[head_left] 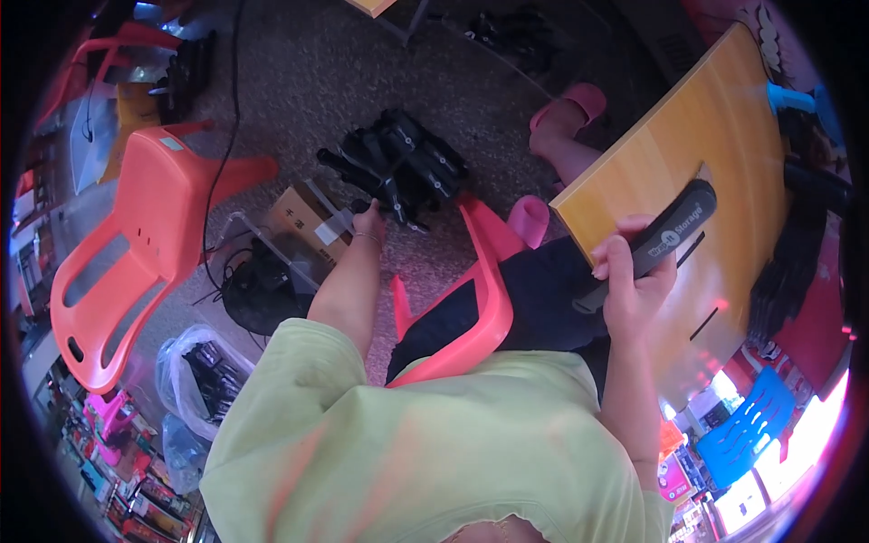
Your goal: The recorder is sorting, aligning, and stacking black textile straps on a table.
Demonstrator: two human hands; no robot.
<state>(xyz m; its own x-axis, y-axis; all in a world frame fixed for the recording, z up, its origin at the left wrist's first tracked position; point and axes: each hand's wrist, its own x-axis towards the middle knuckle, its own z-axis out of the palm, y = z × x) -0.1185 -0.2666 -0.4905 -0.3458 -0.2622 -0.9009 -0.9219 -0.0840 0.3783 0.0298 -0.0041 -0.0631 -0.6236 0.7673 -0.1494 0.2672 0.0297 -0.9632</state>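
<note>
My right hand (638,285) pinches a flat black strap (681,224) with pale printing and a rounded end, holding it above the wooden tabletop (634,167). The strap's narrower tail hangs past the table edge near my lap. My left hand (368,220) reaches down to the near left edge of a pile of black straps (407,163) on the floor. Its fingers are closed around a black strap end (358,206), small in view. Several straps in the pile show pale round marks.
An orange-red plastic chair (158,195) stands at left. Near my left forearm are a cardboard box (308,222), a black bag (262,294) and a clear plastic bag of black items (195,362). A pink-red chair frame (493,299) is by my legs; a black cable (237,100) runs across.
</note>
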